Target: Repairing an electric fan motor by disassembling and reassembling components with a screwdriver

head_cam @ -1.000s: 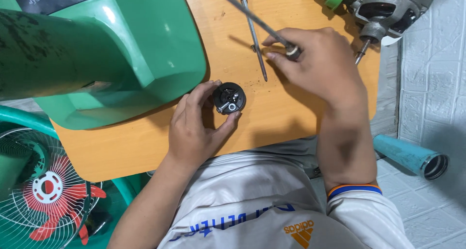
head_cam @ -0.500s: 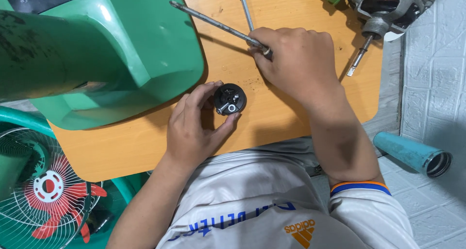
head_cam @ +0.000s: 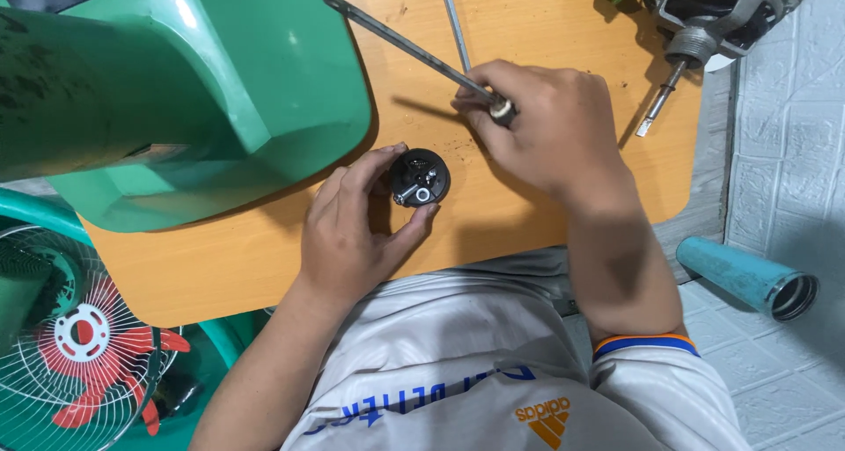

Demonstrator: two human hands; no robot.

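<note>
far left, a fan guard with red blades (head_cam: 84, 350) sits below the worktop (head_cam: 255, 257) edge. a green fan housing (head_cam: 176, 90) fills the worktop's left part, leaving bare wood along the near edge. the left hand (head_cam: 356, 231) curls narrowly around a small black round part (head_cam: 420, 177) resting on the wood. the right hand (head_cam: 546, 125) is closed around a long screwdriver (head_cam: 409, 51), shaft slanting up-left. a motor (head_cam: 713, 15) crowds the right corner; a teal tube (head_cam: 748, 278) lies on the floor.
</note>
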